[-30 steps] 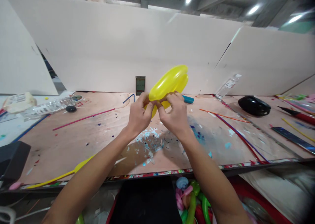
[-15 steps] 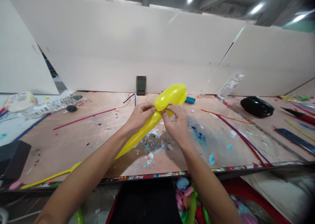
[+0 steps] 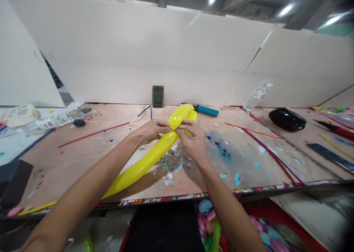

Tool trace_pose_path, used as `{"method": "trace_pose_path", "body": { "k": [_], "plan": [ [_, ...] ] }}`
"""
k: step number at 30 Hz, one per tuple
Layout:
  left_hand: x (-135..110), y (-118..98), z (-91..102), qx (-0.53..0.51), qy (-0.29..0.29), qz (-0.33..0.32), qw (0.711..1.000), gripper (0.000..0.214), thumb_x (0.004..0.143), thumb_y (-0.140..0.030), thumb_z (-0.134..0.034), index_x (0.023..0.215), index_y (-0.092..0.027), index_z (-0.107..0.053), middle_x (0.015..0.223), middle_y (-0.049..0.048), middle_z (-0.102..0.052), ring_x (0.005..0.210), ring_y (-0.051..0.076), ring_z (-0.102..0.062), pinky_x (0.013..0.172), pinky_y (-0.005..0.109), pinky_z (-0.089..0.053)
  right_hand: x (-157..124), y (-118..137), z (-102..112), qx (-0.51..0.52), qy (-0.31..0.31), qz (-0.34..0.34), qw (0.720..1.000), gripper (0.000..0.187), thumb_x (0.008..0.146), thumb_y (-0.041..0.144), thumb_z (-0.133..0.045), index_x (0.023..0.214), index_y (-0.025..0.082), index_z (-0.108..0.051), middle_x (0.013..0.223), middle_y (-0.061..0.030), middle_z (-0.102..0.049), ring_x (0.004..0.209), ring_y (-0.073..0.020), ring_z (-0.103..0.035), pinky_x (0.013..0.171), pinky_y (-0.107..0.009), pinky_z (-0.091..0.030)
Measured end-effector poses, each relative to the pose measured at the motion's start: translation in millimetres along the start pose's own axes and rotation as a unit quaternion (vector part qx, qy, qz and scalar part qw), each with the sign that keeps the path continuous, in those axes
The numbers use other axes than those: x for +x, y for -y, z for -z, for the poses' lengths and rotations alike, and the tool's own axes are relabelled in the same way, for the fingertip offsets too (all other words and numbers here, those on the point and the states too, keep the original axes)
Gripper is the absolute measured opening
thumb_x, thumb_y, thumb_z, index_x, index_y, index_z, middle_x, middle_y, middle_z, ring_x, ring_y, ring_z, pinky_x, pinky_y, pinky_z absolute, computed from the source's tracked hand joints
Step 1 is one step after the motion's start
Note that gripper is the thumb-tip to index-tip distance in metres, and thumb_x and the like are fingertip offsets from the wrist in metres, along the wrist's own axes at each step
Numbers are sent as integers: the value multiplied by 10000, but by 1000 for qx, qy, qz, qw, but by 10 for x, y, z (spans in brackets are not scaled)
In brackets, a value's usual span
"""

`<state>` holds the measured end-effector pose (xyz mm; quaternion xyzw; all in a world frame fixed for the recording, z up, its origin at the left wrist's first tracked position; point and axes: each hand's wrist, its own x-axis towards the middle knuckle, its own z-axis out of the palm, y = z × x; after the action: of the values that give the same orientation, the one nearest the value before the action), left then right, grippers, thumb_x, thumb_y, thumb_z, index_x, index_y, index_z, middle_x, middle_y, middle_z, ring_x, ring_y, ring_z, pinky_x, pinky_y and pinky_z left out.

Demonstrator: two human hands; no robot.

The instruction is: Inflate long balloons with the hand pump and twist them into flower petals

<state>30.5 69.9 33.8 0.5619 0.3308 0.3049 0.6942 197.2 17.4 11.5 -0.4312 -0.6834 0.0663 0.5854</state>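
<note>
A long yellow balloon (image 3: 146, 159) is pinched at a twist between both my hands over the table. My left hand (image 3: 152, 131) closes on it from the left, fingertips at the narrow joint. From the right, my right hand (image 3: 193, 137) grips the same joint with thumb and fingers. Above the joint stand folded, rounded yellow segments. The thick inflated length slants down to the lower left, passes behind my left forearm, and ends in a thin uninflated tail near the table's front edge. A teal hand pump (image 3: 207, 110) lies just beyond my right hand.
Loose uninflated balloons, such as a magenta one (image 3: 94, 134) and an orange one (image 3: 253, 130), lie around the table (image 3: 91, 167). A black rounded object (image 3: 287, 119), a phone (image 3: 330, 156) and a leaning bottle (image 3: 258, 97) are at right. White panels (image 3: 155, 49) stand behind.
Both hands have come slightly lower, still at the twist. The folded upper segments dropped and tilted, uncovering more of the teal pump. More of the thick lower length shows.
</note>
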Motion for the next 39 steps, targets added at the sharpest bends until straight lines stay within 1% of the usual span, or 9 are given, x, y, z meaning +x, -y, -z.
{"method": "trace_pose_path", "body": {
  "k": [4,10,15,21,24,31,34,36,39],
  "plan": [
    [30,-16,22,44,4,-2,999,188,624,-255,-758,780,-154,-732,761,43,-681,658,121,-601,607,241,-465,-12,-7,1,-18,8,-3,1000,104,808,216,-615,838,210,-715,964,-62,-664,927,-192,-616,869,-377,-468],
    [37,41,41,33,7,4,999,217,601,-265,-766,765,-126,-730,725,44,-673,634,113,-586,621,236,-448,11,-84,-3,-54,35,-23,998,72,768,234,-658,799,216,-721,952,-57,-676,924,-210,-620,875,-394,-461],
    [35,105,56,36,22,-4,999,190,643,-303,-738,743,-143,-720,678,21,-644,592,99,-565,577,217,-421,50,-125,17,-55,59,-44,996,62,745,253,-670,763,201,-697,946,-66,-685,927,-225,-624,867,-403,-462],
    [8,56,20,100,-8,-52,994,173,672,-313,-694,681,-140,-682,619,-7,-585,536,75,-487,520,199,-366,70,-56,23,-76,55,-38,995,92,769,278,-628,779,193,-661,898,-63,-692,885,-225,-624,826,-398,-462],
    [-28,3,-11,164,-31,-77,983,199,706,-324,-645,659,-130,-651,596,-15,-553,517,72,-446,503,200,-336,72,-29,13,-85,53,-36,994,105,782,291,-614,793,194,-654,882,-54,-692,868,-222,-621,808,-384,-455],
    [-55,-41,-83,353,-90,-183,913,229,818,-286,-478,823,-141,-656,785,20,-652,700,133,-570,632,244,-425,22,20,16,-135,51,30,989,164,859,255,-506,888,185,-652,942,-61,-677,917,-217,-580,861,-389,-392],
    [-74,-39,-138,411,-123,-231,873,214,837,-269,-455,806,-150,-630,799,34,-653,728,150,-584,667,269,-451,-1,55,24,-188,44,26,981,216,861,355,-530,889,191,-669,942,-65,-667,924,-227,-563,858,-393,-363],
    [-104,-37,-182,461,-155,-271,831,174,837,-242,-464,794,-153,-607,789,42,-633,718,154,-571,667,281,-453,-5,56,19,-219,40,17,975,278,857,431,-536,862,195,-683,891,-62,-666,892,-231,-557,831,-391,-351],
    [-152,-15,-233,542,-182,-341,746,125,843,-182,-465,818,-156,-584,827,60,-608,781,171,-560,718,303,-453,3,37,2,-241,34,8,970,325,876,457,-500,796,207,-693,793,-52,-660,819,-219,-547,775,-379,-332]
  ]
}}
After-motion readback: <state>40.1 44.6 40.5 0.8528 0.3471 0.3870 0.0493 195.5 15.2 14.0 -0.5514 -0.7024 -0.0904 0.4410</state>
